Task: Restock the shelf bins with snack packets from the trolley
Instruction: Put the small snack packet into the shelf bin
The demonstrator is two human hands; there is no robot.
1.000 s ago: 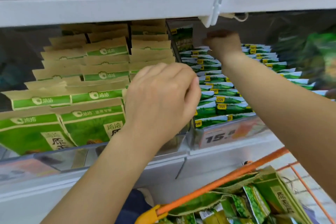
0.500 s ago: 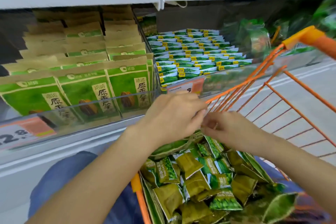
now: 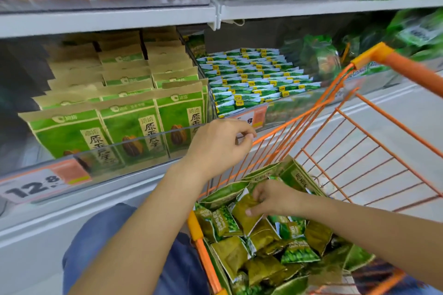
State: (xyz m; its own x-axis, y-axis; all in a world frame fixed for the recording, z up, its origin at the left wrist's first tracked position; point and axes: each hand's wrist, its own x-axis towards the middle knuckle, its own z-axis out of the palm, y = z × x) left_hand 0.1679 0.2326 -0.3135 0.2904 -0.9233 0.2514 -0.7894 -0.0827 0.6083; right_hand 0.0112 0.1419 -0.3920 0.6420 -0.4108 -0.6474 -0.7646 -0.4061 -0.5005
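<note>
The person is working at the picking step: the right hand [image 3: 273,199] is reaching down into the trolley [image 3: 374,151] at about 5 o'clock of the view, and its fingers are pinching 1 olive-green packet [image 3: 245,212] that is lying on top of the heap of small packets [image 3: 275,246]. The left hand [image 3: 219,143] is hovering above the trolley's near corner, close to 12 o'clock from the right hand; its fingers are loosely curled and I am seeing nothing between them. The bin [image 3: 251,79] with the same kind of small green packets is standing on the shelf [image 3: 107,19] at about 1 o'clock from the left hand, already quite full but with a little room at the front. To its left, at 10 o'clock, big green bags [image 3: 134,132] are filling another bin behind a clear front wall. In my judgement, the next move is asking for a firm grip on the packet, lifting it over the orange wire side, and laying it flat in the front row, because these slippery packets may be sliding off.
</note>
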